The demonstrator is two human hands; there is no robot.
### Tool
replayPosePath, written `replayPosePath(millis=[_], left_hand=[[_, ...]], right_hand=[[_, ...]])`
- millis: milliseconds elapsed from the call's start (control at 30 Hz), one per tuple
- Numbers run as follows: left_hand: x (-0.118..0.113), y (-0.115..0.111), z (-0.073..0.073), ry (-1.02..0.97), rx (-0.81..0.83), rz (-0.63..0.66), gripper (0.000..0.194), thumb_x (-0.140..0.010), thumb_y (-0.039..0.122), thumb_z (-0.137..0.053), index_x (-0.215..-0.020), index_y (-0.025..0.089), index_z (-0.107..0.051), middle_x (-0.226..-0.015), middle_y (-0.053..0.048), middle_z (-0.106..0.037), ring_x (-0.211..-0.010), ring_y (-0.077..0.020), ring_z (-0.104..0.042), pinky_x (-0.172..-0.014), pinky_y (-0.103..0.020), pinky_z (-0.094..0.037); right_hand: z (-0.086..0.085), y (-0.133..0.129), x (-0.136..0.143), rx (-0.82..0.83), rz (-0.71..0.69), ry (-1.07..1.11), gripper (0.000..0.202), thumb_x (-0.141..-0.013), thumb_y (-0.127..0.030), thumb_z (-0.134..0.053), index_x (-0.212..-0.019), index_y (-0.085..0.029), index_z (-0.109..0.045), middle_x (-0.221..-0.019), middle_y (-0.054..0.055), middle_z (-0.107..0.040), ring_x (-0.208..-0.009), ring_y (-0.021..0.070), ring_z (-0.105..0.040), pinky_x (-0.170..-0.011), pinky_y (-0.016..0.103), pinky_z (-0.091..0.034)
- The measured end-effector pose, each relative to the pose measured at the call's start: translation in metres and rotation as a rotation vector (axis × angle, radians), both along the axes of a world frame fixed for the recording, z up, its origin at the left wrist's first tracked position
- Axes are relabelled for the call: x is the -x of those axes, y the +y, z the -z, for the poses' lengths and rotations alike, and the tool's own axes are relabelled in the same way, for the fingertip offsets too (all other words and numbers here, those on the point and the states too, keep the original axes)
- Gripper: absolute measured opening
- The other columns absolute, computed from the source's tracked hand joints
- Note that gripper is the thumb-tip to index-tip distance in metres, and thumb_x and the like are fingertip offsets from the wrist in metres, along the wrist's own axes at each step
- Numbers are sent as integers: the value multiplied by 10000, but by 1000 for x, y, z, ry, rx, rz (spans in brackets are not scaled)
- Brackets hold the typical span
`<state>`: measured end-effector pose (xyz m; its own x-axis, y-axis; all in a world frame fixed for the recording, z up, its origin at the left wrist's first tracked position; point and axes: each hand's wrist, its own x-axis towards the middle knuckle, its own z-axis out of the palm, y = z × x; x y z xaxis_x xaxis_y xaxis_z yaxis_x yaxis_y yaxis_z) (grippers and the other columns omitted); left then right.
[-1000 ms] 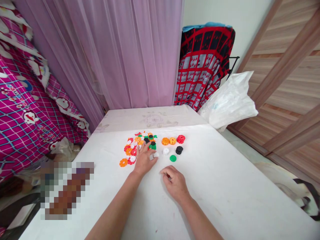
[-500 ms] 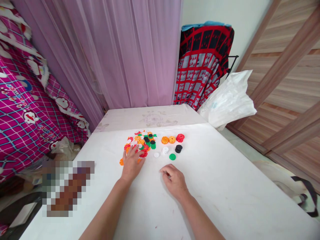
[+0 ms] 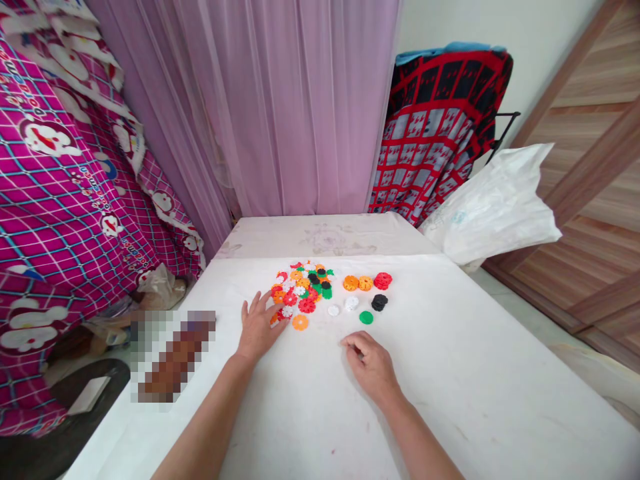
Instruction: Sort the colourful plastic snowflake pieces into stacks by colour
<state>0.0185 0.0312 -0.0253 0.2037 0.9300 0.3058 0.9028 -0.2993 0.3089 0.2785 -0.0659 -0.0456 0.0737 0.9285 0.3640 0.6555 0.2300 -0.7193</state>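
My left hand [image 3: 261, 327] rests at the near left edge of a mixed pile of flat, notched plastic discs [image 3: 307, 305], fingers spread, fingertips touching the outer pieces. The pile holds red, orange, white, green and black discs. An orange disc [image 3: 301, 323] lies at its near side. My right hand [image 3: 371, 363] is curled over the table, thumb against the fingers; whether anything is inside is hidden. Beyond it sit single-colour groups: orange discs [image 3: 351, 283], yellow-orange discs [image 3: 365, 283], red discs [image 3: 383, 281], white discs [image 3: 351, 304], black discs [image 3: 379, 303] and green discs [image 3: 367, 318].
A white cloth covers the table [image 3: 300, 413]. A blurred-out object [image 3: 173, 360] lies on its left side. A white plastic bag [image 3: 500, 200] stands by the far right edge. Purple curtains [image 3: 300, 107] hang behind, and a pink patterned blanket [image 3: 75, 200] hangs left.
My left hand has drawn back from over the pile to its left edge, uncovering more discs. My right hand keeps its curled pose. The camera view has turned slightly left.
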Motion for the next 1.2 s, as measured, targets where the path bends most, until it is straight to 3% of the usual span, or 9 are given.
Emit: replayPosePath(millis=[300, 500, 800, 1000, 1200], left_hand=[[-16, -5, -1, 27, -69, -59, 250, -791, 401, -620, -999, 289, -703, -1387, -76, -560, -1357, -350, -409, -1130, -639, -197], [-24, -7, -4, 97, -118, -51, 246, -796, 359, -592, -1002, 277, -697, -1357, -81, -587, -1347, -349, -422, -1149, -643, -139], [-29, -4, -6, -52, -94, 18, 245, -823, 343, -577, -1033, 294, -694, -1355, -47, -596, -1328, -290, -462, -1155, -574, -226], [-72, 2, -7, -90, -44, 219, 239, -808, 353, -621, -1012, 273, -714, -1368, -54, -586, -1360, -298, -423, -1156, -568, -243], [-104, 11, -12, -67, -12, 267, 176, -806, 305, -627, -944, 268, -729, -1365, -61, -586, -1353, -318, -427, -1156, -624, -180]], right_hand=[[0, 1, -1, -15, -1, 6, 205, -784, -192, -450, -787, -235, -650, -813, 10, -679, -668, 134, -618, -636, 240, -478], [1, 1, -1, -12, -3, 9, 197, -780, -194, -453, -781, -231, -646, -811, 6, -676, -680, 130, -619, -656, 237, -478], [-4, 6, -6, -70, 51, 128, 199, -779, -241, -455, -764, -214, -652, -742, 20, -663, -612, 128, -581, -581, 228, -465], [-2, 8, -11, -64, 79, 144, 208, -784, -252, -458, -777, -213, -662, -755, 20, -668, -625, 129, -588, -601, 231, -470], [-5, 7, -8, -64, 57, 127, 201, -781, -228, -455, -777, -218, -656, -757, 17, -668, -642, 133, -593, -621, 233, -473]])
